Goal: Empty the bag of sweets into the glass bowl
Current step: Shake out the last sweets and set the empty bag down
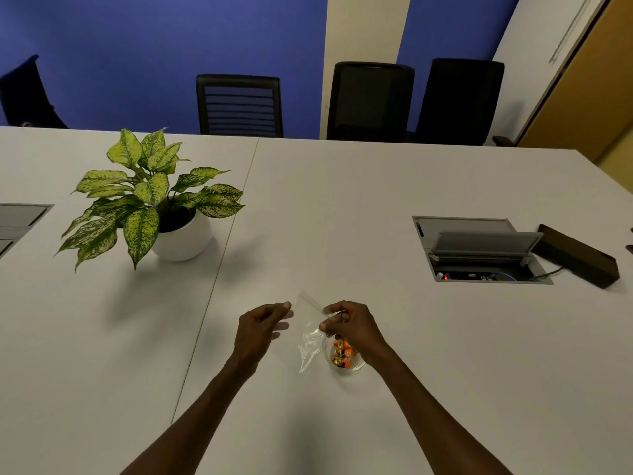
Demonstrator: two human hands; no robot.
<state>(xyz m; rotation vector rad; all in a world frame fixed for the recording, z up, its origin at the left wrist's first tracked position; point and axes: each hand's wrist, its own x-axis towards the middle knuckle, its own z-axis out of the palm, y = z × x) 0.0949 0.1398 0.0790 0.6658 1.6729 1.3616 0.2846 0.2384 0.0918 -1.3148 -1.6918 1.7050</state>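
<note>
A clear plastic bag [311,337] hangs crumpled above the white table [445,354], and it looks empty. My right hand [352,325] pinches its upper edge. My left hand [262,329] is just left of the bag with its fingertips at the bag's top corner; whether it grips the plastic I cannot tell. Under my right wrist sits a small glass bowl [356,366] holding several orange and gold wrapped sweets [342,354]. My right hand hides part of the bowl.
A potted plant [154,204] in a white pot stands at the back left. An open cable box [479,250] is set into the table at the right, with a dark flat box [579,255] beside it. Black chairs [239,104] line the far edge.
</note>
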